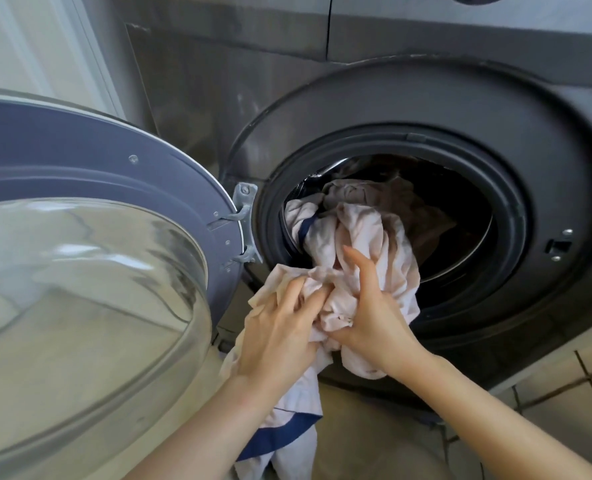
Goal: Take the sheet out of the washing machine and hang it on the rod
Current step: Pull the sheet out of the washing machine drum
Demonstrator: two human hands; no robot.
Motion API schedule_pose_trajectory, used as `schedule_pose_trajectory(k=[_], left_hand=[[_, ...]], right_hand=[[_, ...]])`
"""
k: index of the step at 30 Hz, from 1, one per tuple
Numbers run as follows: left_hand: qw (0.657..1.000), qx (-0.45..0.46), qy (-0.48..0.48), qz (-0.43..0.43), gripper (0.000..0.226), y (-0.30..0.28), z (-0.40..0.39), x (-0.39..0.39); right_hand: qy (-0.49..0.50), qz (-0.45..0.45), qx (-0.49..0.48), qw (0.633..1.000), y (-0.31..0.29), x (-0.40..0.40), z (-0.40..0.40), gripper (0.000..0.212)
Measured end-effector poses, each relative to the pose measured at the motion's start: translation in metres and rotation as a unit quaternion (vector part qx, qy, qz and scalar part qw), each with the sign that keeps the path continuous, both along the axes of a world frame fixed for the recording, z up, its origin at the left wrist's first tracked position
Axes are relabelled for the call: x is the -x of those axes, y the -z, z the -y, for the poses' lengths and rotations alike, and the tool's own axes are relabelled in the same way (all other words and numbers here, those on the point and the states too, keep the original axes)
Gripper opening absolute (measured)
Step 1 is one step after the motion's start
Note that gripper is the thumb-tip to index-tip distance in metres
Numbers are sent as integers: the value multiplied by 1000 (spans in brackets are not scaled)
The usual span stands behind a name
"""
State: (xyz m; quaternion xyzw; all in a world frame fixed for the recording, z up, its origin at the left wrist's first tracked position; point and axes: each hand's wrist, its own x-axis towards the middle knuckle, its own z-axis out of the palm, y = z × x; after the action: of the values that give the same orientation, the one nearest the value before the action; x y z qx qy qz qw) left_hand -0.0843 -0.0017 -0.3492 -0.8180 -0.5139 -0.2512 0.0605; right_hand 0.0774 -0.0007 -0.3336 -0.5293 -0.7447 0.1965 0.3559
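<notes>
single head view, close up, looking forward and down at washing machine drum opening right of centre, open door filling left.

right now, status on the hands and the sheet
Left hand and right hand both gripping sheet. Sheet half out of drum, one end hanging below. Door swung open left, nothing blocking.

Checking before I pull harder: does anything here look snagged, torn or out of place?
Nothing stands out. The sheet trails from the drum over the door seal into both hands, its blue-banded end hanging low; no tear or snag shows.
</notes>
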Motion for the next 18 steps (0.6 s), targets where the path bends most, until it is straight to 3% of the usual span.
schedule_pose_trajectory(k=[3, 6, 9, 12, 15, 18], left_hand=[[1000, 6, 10, -10, 37, 3, 0, 8], [1000, 20, 4, -18, 36, 6, 6, 22], [1000, 18, -18, -6, 30, 4, 18, 34], [999, 15, -23, 20, 33, 5, 27, 41], [999, 22, -12, 33, 29, 7, 31, 45], [999, 30, -3, 20, 30, 5, 32, 46]], right_hand=[[-55, 65, 76, 993, -10, -16, -7, 118], [-89, 239, 139, 957, -32, -44, -24, 112], [-50, 342, 209, 915, -46, -79, -50, 92], [30, 436, 236, 868, -43, -103, -64, 106], [58, 479, 182, 857, -25, -96, -60, 122], [11, 485, 23, 874, -14, -80, -65, 105]])
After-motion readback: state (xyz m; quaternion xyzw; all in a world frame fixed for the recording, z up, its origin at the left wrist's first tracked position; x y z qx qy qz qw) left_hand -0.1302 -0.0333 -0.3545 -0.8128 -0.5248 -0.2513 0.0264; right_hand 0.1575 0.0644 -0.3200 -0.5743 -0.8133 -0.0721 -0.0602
